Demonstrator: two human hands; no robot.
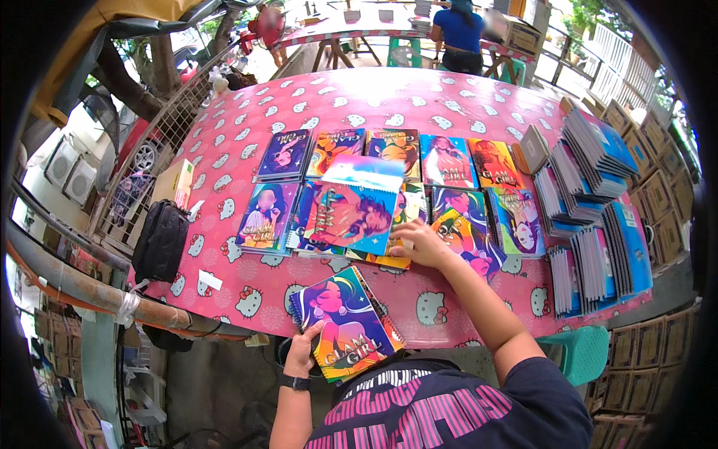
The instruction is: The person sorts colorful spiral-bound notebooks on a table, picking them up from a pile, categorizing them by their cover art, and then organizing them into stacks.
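Low in the frame, just left of centre, the left hand (301,350) grips the lower left corner of a spiral notebook (348,322) with a teal, yellow and pink cover, fingers closed on its edge, so that the book hangs tilted over the near rim of the table and against the person's dark shirt with pink stripes. Just above and to the right, the right hand (417,243) reaches out with its fingers spread flat on the covers in the nearer of two rows of notebooks (359,213); it presses rather than grasps, and whether anything is pinched under the palm cannot be told. Judging from how things lie, the sorting is well under way: ten or so covers are laid out by picture in two rows across the middle of the frame, some already several deep, while one book is in hand and many are left in the tall leaning stacks of blue-backed notebooks (591,209) at the right. The surface is a long table under a pink tablecloth (419,101) printed with white cat faces. A black bag (161,239) and a small cardboard box (173,182) sit at its left edge. Brown cartons (654,187) line the right side. Farthest off, at the top of the frame, a person in a blue top (458,34) stands at another table in an open, daylit yard, with railings and trees around it.
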